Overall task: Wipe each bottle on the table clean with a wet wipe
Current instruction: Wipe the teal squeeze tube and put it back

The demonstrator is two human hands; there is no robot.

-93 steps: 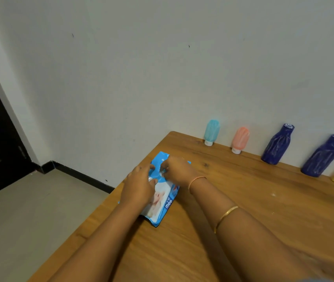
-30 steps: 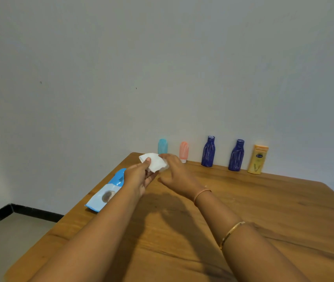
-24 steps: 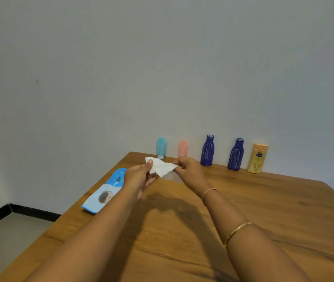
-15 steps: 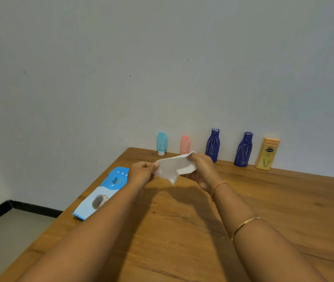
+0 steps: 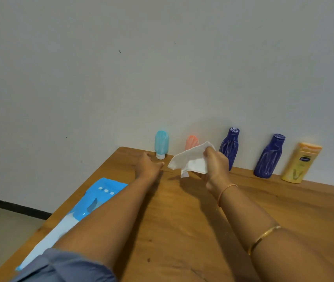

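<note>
Now only the right hand (image 5: 215,165) holds the wet wipe (image 5: 190,160); half a second ago both hands pulled it flat between them. Its fingers are curled shut around one side of the white wipe, and the rest of the wipe hangs out to the left, up in the air over the table (image 5: 182,220). The left hand (image 5: 147,165) has let go and has moved out toward the teal bottle (image 5: 161,143). Its fingers are open and spread, with nothing in them, and they are close to the bottle but not touching it.

5 bottles stand in a row at the back of the table, by the white wall (image 5: 162,58). From left to right they are the teal bottle, a pink bottle (image 5: 191,141), 2 dark blue bottles (image 5: 229,146) (image 5: 269,157) and a yellow bottle (image 5: 300,162). The wipe and the right hand hide the bottom part of the pink bottle. All 5 stand up straight, though the wide view makes some look tilted.

A blue pack of wipes (image 5: 92,202) lies flat near the left edge of the table, partly under the left arm. 2 bangles (image 5: 226,193) (image 5: 263,238) sit on the right arm. A grey-blue sleeve (image 5: 64,267) shows on the left arm at the bottom.
</note>
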